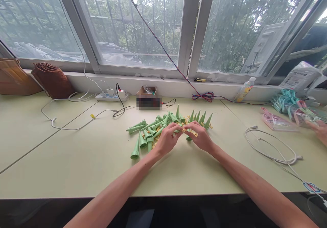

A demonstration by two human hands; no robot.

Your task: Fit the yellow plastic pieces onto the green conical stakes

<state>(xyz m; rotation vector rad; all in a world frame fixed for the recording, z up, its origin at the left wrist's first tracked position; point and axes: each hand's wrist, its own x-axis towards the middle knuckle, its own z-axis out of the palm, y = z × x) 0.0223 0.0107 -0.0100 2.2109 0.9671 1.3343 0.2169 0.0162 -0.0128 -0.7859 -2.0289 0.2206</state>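
Note:
Both hands meet over a pile of green plastic cones, which look like plant watering spikes (139, 148), mixed with small yellow plastic pieces. My left hand (168, 137) is closed, its thumb and fingers pinched on a green watering spike (178, 130) that is mostly hidden. Against its end my right hand (201, 136) pinches a small yellow plastic piece (184, 130). Another yellow piece (194, 133) shows under the right fingers. Several spikes stand point up (201, 116) just behind the right hand; others lie on their sides to the left.
A power strip (108, 96), a small cardboard box (147, 91) and a bundled cable (204, 96) line the window side. Rightward are a bottle (245, 89), a coiled white cable (270, 149), pink and teal plastic items (286, 103) and another person's hand (319, 131). A brown bag (52, 80) stands left.

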